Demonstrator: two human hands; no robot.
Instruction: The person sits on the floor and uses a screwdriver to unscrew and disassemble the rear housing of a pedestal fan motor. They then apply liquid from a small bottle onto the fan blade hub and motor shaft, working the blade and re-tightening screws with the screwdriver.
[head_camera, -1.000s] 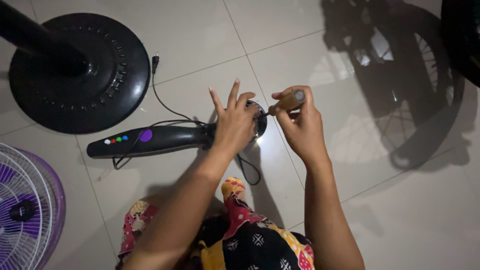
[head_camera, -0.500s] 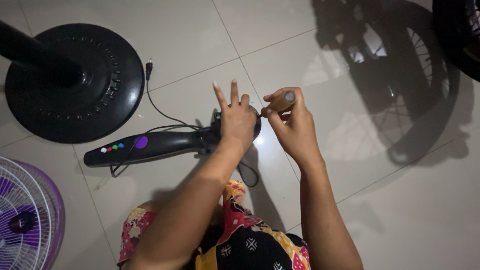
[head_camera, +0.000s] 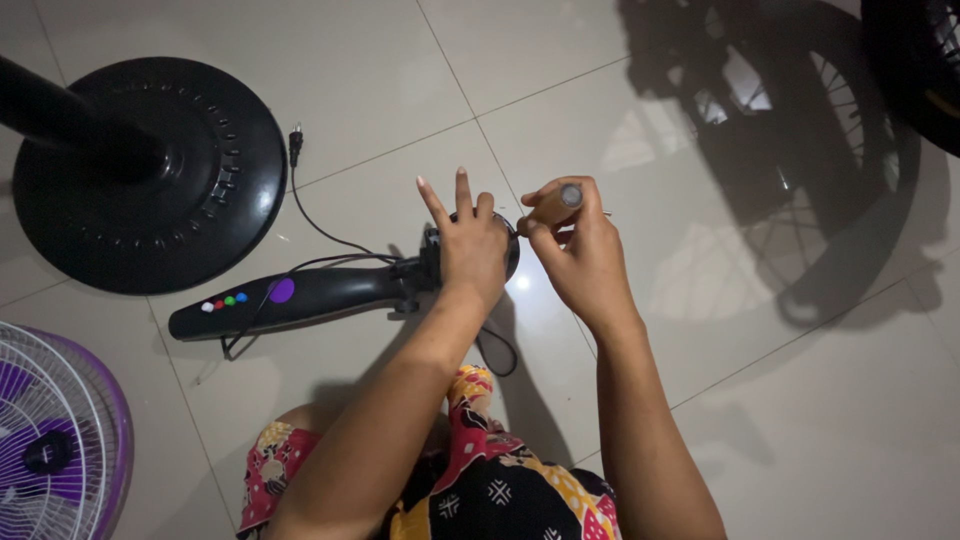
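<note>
A black fan motor housing (head_camera: 290, 298) with coloured buttons lies on the tiled floor, its long neck pointing left. My left hand (head_camera: 470, 245) rests on its round motor end, two fingers raised and the others pressing on the part. My right hand (head_camera: 580, 250) grips a screwdriver (head_camera: 556, 203) with a yellowish handle, its tip pointing at the motor end next to my left fingers. A black power cord (head_camera: 310, 215) with its plug runs from the housing across the floor.
A round black fan base (head_camera: 170, 170) with its pole stands at upper left. A purple and white fan grille (head_camera: 55, 440) lies at lower left. A black fan guard (head_camera: 920, 60) sits at the top right corner, casting a shadow. My patterned clothing fills the bottom centre.
The view shifted slightly. My hands stay on the motor end; the screwdriver handle has turned a little in my right hand.
</note>
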